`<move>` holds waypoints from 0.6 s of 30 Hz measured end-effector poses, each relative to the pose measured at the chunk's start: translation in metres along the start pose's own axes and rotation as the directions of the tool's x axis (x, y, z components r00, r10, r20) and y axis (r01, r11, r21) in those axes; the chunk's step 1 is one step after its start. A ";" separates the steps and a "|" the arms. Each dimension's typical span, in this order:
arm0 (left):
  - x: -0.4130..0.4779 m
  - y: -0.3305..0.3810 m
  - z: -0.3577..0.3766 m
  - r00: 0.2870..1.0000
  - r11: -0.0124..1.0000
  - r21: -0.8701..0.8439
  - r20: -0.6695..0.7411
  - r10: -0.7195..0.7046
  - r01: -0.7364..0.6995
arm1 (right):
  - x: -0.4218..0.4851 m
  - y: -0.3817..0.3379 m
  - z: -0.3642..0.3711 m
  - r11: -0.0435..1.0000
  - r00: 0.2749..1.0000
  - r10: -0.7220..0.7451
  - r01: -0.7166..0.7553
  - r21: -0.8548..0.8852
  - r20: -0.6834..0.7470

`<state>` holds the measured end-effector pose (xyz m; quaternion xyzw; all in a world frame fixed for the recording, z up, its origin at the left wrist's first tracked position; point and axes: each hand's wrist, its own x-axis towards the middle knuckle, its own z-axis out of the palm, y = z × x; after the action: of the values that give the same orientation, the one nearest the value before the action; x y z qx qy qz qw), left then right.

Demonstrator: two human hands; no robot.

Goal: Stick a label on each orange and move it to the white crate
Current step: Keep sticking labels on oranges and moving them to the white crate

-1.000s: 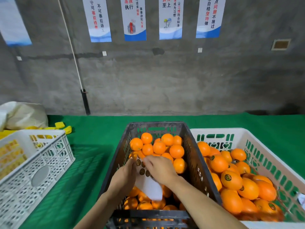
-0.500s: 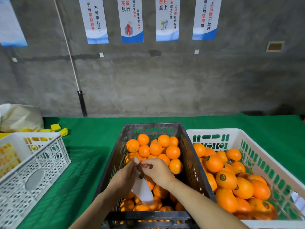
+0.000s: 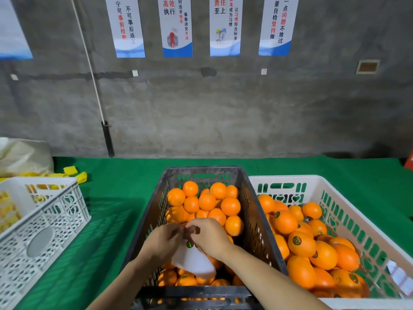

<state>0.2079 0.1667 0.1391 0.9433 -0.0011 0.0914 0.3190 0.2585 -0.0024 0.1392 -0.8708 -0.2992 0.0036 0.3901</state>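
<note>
- A black crate (image 3: 252,211) full of oranges (image 3: 206,201) is placed at the middle of the table's (image 3: 125,182) near edge, with its long axis running from the near edge toward the wall.
- A white crate (image 3: 348,198) is set just beside it on the right; the oranges inside it carry dark round labels (image 3: 297,240).
- Both hands are held together above the near half of the black crate.
- A white label sheet (image 3: 194,260) is pinched by the left hand (image 3: 163,241) at its top; the sheet hangs down and a little to the right, its long axis tilted that way.
- The right hand (image 3: 210,237) is closed narrowly, with its fingertips (image 3: 190,227) at the top of the sheet, touching the left fingers; a label under them cannot be made out.
- One green-dark label (image 3: 190,244) is seen on the sheet below the fingers.
- Another white crate (image 3: 44,220) stands at the left edge of the table.
</note>
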 end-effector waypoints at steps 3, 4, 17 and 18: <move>0.000 0.001 -0.001 1.000 0.999 -0.033 0.010 -0.003 0.003 | 0.000 0.001 0.001 0.998 1.000 -0.008 0.007 -0.058 -0.009; 0.000 0.003 -0.002 1.000 0.999 -0.051 0.005 -0.007 0.008 | 0.000 0.000 0.001 0.999 1.000 -0.001 0.001 -0.038 -0.006; 0.002 0.004 -0.004 0.976 0.971 -0.168 -0.113 -0.189 0.169 | 0.004 0.002 0.000 0.982 1.000 -0.003 0.004 0.187 -0.008; 0.002 0.003 -0.006 0.966 0.968 -0.166 -0.147 -0.214 0.189 | 0.007 0.002 -0.003 0.969 0.998 0.021 -0.004 0.248 -0.066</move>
<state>0.2090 0.1680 0.1459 0.9010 0.1143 0.1351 0.3960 0.2660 -0.0021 0.1417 -0.8169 -0.2774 0.0139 0.5054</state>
